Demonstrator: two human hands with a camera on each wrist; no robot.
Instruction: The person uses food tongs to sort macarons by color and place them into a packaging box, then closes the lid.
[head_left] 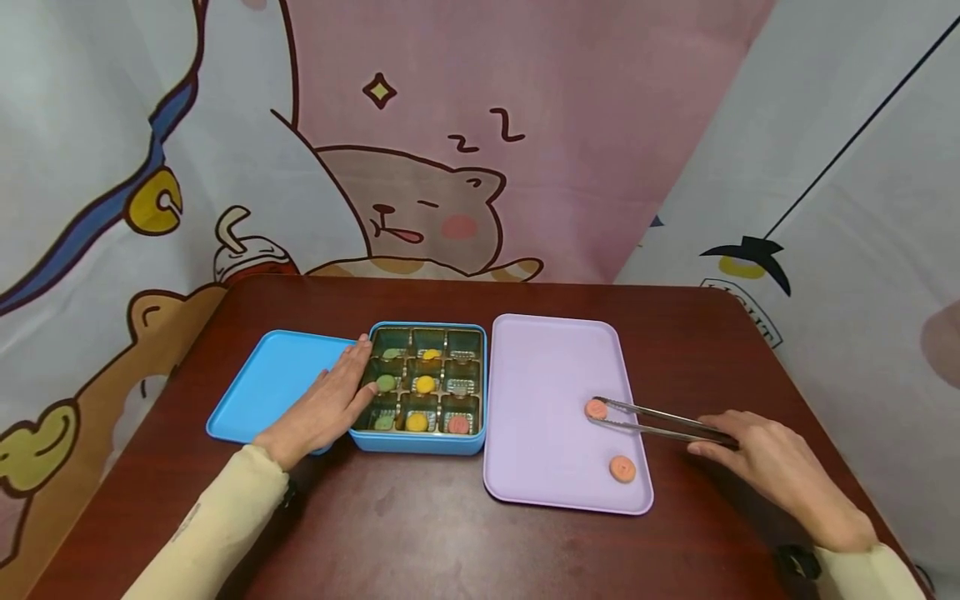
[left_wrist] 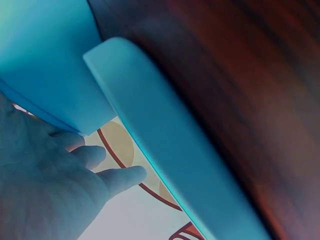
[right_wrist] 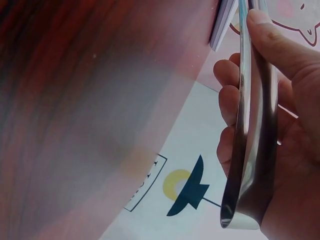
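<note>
My right hand [head_left: 780, 467] grips metal tongs [head_left: 675, 422], its thumb and fingers around the arms in the right wrist view. The tong tips sit on either side of a small pink disc [head_left: 596, 409] on the lilac tray [head_left: 540, 358]. A second pink disc [head_left: 622, 468] lies nearer the tray's front. My left hand [head_left: 326, 408], fingers straight, rests against the left edge of a blue box [head_left: 420, 443]. Inside, a gold divided insert holds green pieces [head_left: 386, 383] on the left, yellow pieces [head_left: 425, 384] in the middle and a pink piece [head_left: 458, 425] at front right.
A blue lid [head_left: 262, 392] lies flat left of the box, partly under my left forearm and hand. All of it stands on a dark brown wooden table [head_left: 420, 517]. Behind the table hangs a cloth [head_left: 570, 167] printed with cartoon animals.
</note>
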